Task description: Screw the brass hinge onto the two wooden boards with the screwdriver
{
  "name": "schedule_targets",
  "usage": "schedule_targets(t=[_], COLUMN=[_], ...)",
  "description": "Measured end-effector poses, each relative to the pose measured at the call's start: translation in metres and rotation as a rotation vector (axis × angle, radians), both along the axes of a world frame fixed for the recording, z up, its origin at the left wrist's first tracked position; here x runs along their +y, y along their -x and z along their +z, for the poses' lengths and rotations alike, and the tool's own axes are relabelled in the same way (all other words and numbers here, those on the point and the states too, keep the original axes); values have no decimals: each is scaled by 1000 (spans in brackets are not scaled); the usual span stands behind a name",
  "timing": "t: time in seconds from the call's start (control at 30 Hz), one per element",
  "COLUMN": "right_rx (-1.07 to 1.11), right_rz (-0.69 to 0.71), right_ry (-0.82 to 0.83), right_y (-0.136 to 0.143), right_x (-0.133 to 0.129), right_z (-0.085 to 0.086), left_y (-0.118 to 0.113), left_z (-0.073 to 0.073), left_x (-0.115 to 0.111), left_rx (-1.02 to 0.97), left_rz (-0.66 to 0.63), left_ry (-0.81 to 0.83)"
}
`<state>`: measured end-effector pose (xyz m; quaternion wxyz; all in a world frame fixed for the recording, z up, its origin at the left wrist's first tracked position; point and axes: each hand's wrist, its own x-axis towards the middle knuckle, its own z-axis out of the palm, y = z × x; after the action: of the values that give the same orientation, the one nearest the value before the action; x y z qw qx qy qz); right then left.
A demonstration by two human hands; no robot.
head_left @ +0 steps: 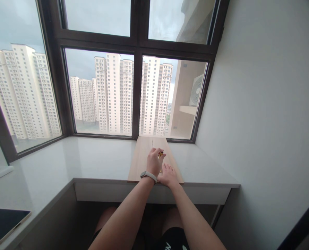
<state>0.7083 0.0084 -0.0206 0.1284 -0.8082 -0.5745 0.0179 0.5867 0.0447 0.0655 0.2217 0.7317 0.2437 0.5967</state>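
Note:
A light wooden board (141, 161) lies on the white counter, running from the window frame to the front edge. My left hand (153, 162), with a watch (147, 176) on its wrist, is raised over the board. Its fingers are closed in a pinch on a small yellow-and-dark object (161, 153), whose kind I cannot make out. My right hand (169, 175) rests flat on the board near the front edge, fingers stretched out. A bit of yellow (160, 171) shows between the two hands, mostly hidden. A thin dark line (152, 142) runs along the board's far part.
The white counter (104, 156) continues left and right of the board. On its left arm lies a dark-screened tablet (7, 224). Dark-framed windows (136, 93) stand behind the board, and a white wall (260, 104) rises on the right. My legs are under the counter.

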Motion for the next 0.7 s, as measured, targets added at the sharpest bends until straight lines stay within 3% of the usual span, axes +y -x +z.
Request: schedule_targets(t=[0.2, 0.4, 0.7], right_rx=[-4, 5, 0], right_rz=[-5, 2, -1], right_ry=[20, 31, 15], right_y=[1, 2, 5], right_x=[-2, -3, -6], right_z=[3, 5, 8], left_y=[0, 1, 0], left_z=[4, -1, -3], left_x=[-4, -3, -3], left_rx=[8, -1, -39], left_rz=[6, -28, 48], left_ry=[23, -36, -30])
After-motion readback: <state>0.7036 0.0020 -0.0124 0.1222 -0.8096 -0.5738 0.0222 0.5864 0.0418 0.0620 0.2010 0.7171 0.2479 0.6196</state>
